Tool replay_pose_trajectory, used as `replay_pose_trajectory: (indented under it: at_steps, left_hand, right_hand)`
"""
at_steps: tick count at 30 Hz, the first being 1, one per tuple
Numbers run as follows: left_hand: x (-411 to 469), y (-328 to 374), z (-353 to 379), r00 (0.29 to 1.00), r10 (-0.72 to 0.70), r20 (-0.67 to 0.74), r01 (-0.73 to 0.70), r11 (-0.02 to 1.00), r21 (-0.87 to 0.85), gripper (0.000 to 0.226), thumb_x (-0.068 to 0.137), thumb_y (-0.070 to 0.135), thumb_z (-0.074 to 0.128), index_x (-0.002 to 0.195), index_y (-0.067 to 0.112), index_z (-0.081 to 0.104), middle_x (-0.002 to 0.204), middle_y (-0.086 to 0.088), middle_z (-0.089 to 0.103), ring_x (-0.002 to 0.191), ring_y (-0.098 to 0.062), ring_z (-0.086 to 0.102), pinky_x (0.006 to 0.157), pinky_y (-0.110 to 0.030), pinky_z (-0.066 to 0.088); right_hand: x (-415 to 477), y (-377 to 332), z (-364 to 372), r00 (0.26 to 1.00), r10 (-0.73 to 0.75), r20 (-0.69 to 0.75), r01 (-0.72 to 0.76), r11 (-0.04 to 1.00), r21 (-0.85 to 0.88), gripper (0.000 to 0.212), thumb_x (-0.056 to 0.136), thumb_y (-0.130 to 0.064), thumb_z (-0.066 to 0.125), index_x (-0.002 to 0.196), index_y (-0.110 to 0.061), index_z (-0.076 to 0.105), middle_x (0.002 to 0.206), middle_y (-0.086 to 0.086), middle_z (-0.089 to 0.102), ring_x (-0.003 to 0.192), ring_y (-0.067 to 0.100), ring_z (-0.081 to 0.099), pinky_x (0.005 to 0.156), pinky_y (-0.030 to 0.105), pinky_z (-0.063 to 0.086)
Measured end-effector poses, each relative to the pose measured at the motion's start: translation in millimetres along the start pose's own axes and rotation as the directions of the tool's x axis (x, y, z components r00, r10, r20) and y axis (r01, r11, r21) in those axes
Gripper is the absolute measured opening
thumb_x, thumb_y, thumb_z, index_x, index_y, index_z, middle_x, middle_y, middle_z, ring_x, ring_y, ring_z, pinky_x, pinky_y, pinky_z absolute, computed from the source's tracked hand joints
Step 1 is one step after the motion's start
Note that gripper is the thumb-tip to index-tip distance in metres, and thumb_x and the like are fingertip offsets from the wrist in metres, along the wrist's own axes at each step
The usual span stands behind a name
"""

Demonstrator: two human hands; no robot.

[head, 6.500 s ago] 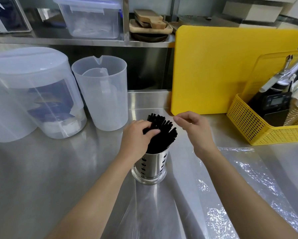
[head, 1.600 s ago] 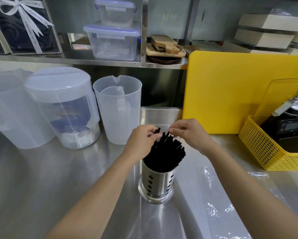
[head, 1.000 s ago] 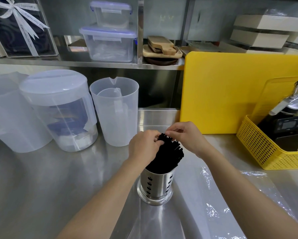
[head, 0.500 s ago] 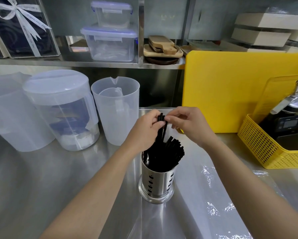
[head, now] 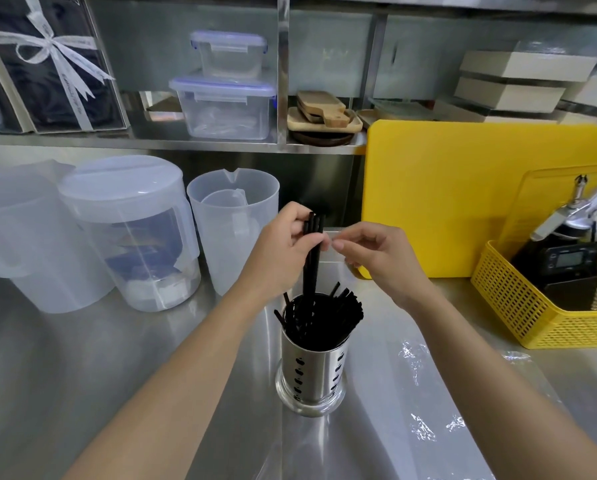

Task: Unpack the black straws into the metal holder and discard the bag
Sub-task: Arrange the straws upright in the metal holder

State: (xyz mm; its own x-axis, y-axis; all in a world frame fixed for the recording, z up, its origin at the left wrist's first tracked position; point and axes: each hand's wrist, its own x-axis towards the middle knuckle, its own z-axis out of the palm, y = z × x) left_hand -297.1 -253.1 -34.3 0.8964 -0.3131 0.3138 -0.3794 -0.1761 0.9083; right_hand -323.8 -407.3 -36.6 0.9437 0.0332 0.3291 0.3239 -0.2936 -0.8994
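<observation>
A perforated metal holder (head: 311,375) stands on the steel counter, filled with black straws (head: 324,322) that lean to the right. My left hand (head: 283,251) pinches a few black straws (head: 311,258) near their top ends and holds them raised above the rest, their lower ends still inside the holder. My right hand (head: 376,252) hovers just right of those straws, thumb and forefinger nearly together, holding nothing. The clear plastic bag (head: 425,403) lies flat and crumpled on the counter to the right of the holder.
Clear plastic pitchers (head: 131,230) and a measuring jug (head: 233,223) stand at the back left. A yellow cutting board (head: 480,195) leans against the back right. A yellow basket (head: 539,303) with tools sits at the right. A shelf (head: 144,142) above holds containers.
My left hand has lifted a few straws higher out of the bundle. My right hand has let go of them and drawn slightly to the right.
</observation>
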Motion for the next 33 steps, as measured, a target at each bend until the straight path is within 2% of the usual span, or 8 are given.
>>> replay_pose_trajectory:
  at_steps: [4,8,12,18,22,24,27,33]
  left_hand:
    - [0,4,-2,0.998,0.015,-0.059,-0.022,0.993,-0.118,0.017,0.089,0.007,0.054,0.084,0.022,0.050,0.078,0.003,0.070,0.084,-0.019,0.070,0.086,-0.043,0.056]
    - [0,6,-1,0.997,0.018,-0.078,-0.032,0.981,-0.190,0.016,0.089,0.004,0.053,0.085,0.019,0.050,0.080,-0.001,0.070,0.080,-0.016,0.071,0.077,-0.032,0.059]
    - [-2,6,-2,0.996,0.000,-0.093,-0.021,0.975,-0.220,0.015,0.090,0.004,0.052,0.088,0.019,0.050,0.084,-0.004,0.069,0.082,-0.017,0.071,0.075,-0.031,0.059]
    - [-2,9,-4,0.989,-0.022,-0.146,-0.023,0.954,-0.300,0.015,0.090,0.004,0.052,0.089,0.019,0.051,0.082,-0.002,0.070,0.078,-0.014,0.071,0.077,-0.034,0.059]
    - [2,9,-6,0.966,-0.093,-0.241,-0.033,0.882,-0.470,0.014,0.090,0.001,0.051,0.095,0.014,0.052,0.079,-0.002,0.070,0.076,-0.014,0.071,0.074,-0.032,0.060]
    - [4,9,-10,0.970,-0.127,-0.205,-0.011,0.826,-0.564,0.014,0.091,0.002,0.050,0.103,0.008,0.051,0.083,-0.005,0.069,0.078,-0.014,0.071,0.073,-0.031,0.060]
    - [5,9,-14,0.991,-0.137,-0.010,0.103,0.788,-0.607,0.014,0.092,0.006,0.047,0.105,0.005,0.052,0.086,-0.006,0.070,0.082,-0.016,0.071,0.073,-0.030,0.059]
    - [6,2,-13,0.991,-0.130,0.038,0.126,0.785,-0.607,0.014,0.092,0.004,0.047,0.096,0.008,0.059,0.080,-0.007,0.067,0.080,-0.015,0.070,0.071,-0.027,0.057]
  right_hand:
    - [-1,3,1,0.999,0.018,0.044,-0.018,1.000,-0.002,0.010,0.080,-0.007,0.066,0.078,-0.016,0.069,0.066,-0.011,0.063,0.056,-0.006,0.054,0.056,0.007,0.040]
    - [-1,10,5,0.985,0.064,0.162,-0.043,0.990,-0.131,0.012,0.079,-0.020,0.068,0.090,-0.022,0.071,0.088,0.001,0.067,0.073,0.007,0.056,0.067,0.016,0.042]
    - [-1,17,11,0.979,0.074,0.189,-0.037,0.981,-0.191,0.015,0.081,-0.025,0.066,0.096,-0.021,0.070,0.096,0.003,0.065,0.067,-0.005,0.050,0.062,0.010,0.039]
    - [0,16,19,0.968,0.082,0.237,-0.057,0.992,-0.112,0.008,0.089,-0.021,0.055,0.088,-0.027,0.061,0.087,-0.002,0.066,0.081,0.006,0.061,0.077,0.024,0.049]
    - [-3,9,27,0.952,0.096,0.290,-0.066,0.991,-0.114,0.011,0.094,-0.020,0.046,0.085,-0.024,0.047,0.074,0.000,0.063,0.062,0.009,0.060,0.063,0.022,0.049]
    - [-3,5,30,0.955,0.084,0.283,-0.055,0.992,-0.112,0.012,0.095,-0.019,0.043,0.083,-0.019,0.045,0.063,-0.002,0.057,0.048,0.011,0.053,0.053,0.024,0.046]
    - [-1,-3,29,0.959,0.043,0.279,-0.036,0.999,-0.031,0.015,0.095,-0.016,0.043,0.080,-0.015,0.045,0.060,0.001,0.050,0.042,0.013,0.045,0.044,0.023,0.040]
    - [1,-3,28,0.959,0.050,0.280,-0.050,0.999,-0.007,0.012,0.094,-0.012,0.045,0.090,-0.021,0.051,0.070,0.001,0.055,0.060,0.011,0.054,0.059,0.020,0.047]
